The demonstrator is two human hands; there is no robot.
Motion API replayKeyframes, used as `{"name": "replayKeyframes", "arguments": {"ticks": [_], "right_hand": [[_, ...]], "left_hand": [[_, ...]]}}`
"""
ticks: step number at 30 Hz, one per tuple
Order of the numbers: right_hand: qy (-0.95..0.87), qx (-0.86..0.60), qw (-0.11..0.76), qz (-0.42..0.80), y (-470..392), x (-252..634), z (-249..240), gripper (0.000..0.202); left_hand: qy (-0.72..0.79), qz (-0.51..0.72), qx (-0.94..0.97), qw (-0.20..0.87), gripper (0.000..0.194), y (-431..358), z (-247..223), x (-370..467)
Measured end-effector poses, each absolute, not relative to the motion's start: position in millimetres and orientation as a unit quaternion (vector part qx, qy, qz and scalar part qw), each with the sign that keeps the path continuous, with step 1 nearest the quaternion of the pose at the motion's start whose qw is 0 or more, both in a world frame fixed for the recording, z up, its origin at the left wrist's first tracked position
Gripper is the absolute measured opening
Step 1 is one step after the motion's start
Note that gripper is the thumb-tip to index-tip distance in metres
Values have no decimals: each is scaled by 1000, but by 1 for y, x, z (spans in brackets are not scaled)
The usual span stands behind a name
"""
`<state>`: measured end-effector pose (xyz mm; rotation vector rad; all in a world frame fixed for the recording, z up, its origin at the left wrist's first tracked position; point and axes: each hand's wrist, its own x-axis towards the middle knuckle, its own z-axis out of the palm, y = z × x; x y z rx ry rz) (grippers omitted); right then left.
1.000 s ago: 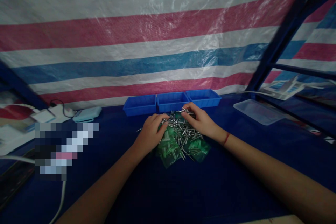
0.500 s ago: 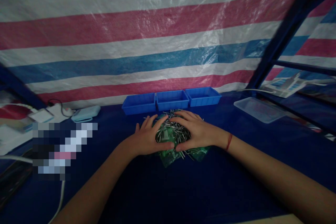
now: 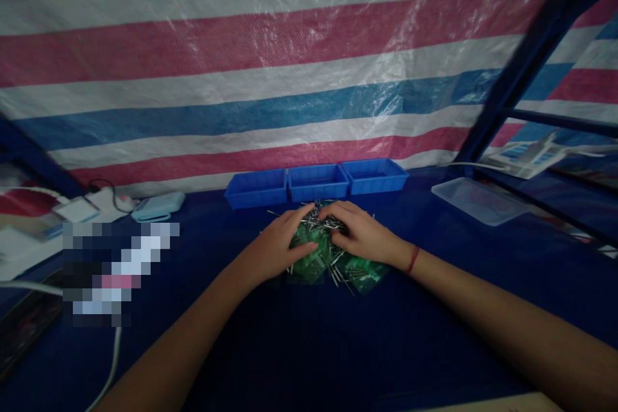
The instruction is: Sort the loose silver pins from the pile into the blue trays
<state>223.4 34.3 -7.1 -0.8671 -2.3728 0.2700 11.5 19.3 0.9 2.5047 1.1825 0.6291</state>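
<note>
A pile of thin metal pins [image 3: 335, 256] and green plastic packets [image 3: 309, 257] lies on the dark blue table [image 3: 299, 354], in front of the blue bins. My left hand [image 3: 282, 241] curves round the left side of the pile, its thumb over a green packet and apart from the fingers. From the right, my right hand [image 3: 364, 235] rests on the pile, thumb and fingers apart, with pins between them. Neither hand is closed round anything. Another green packet [image 3: 364, 272] sticks out below my right hand, some pins on it. Parts of the pile are hidden under both hands.
Three blue bins [image 3: 317, 183] stand in a row behind the pile. A clear plastic lid [image 3: 477, 201] lies at the right. At the left are a light blue case [image 3: 158, 206], a white power strip [image 3: 109, 206], cables and a blurred-out patch. Striped sheeting [image 3: 270, 103] hangs behind.
Both hands have shifted over the pile, their fingers drawn in closer and their thumbs moved up and apart. More of the green packets shows below them.
</note>
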Motion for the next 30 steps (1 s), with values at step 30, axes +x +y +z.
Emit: {"name": "replayKeyframes", "arguments": {"ticks": [30], "right_hand": [[-884, -357, 300, -35, 24, 219, 0, 34]], "left_hand": [[501, 154, 845, 104, 51, 18, 27, -9]]}}
